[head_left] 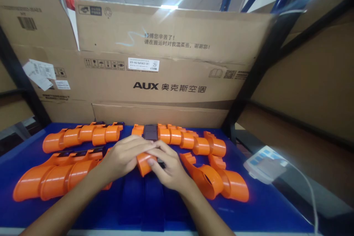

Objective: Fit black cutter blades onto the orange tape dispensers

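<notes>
An orange curved plastic part [144,165] is between my two hands near the middle of the blue surface. My left hand [124,155] closes over its top from the left, fingers stretched across it. From the right, my right hand [169,165] grips the same part, its thumb pressed on the orange face and its fingers meeting the left ones. A small dark piece shows partly behind the right thumb. Just beyond my fingertips stands a dark rectangular block [151,132] among the orange parts.
Rows of similar orange parts lie at left [55,179], back left [83,132], back right [177,137] and right [235,186] on the blue tabletop [193,212]. A cardboard wall [110,77] closes the back between black posts. A white device [265,164] with a cable hangs at right.
</notes>
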The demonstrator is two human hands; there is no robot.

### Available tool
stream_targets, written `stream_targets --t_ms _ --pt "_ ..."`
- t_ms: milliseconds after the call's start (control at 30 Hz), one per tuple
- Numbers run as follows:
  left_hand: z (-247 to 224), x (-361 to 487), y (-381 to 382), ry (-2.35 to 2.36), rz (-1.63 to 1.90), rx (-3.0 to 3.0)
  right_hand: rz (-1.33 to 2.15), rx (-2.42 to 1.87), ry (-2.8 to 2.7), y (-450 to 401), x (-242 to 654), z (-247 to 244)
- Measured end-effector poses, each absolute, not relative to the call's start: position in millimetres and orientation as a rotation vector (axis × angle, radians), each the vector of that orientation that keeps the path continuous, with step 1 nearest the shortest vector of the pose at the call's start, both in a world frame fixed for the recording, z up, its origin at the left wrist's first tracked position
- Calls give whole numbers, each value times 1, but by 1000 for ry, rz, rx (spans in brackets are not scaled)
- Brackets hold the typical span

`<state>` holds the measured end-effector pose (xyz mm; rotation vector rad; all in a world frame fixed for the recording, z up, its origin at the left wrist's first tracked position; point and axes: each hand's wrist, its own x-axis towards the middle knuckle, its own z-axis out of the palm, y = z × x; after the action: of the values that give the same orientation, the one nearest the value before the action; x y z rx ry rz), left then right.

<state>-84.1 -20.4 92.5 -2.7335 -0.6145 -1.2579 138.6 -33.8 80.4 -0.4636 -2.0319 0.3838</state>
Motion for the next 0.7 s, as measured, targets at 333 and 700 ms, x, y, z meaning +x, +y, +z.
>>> stream_targets --t_ms 333,700 --pt "115 -82 -25 -849 -1150 -2540 336 -513 -1921 -37 141 86" --pt "137 -66 -34 -999 -905 -2581 305 -425 -1829 -33 139 84"
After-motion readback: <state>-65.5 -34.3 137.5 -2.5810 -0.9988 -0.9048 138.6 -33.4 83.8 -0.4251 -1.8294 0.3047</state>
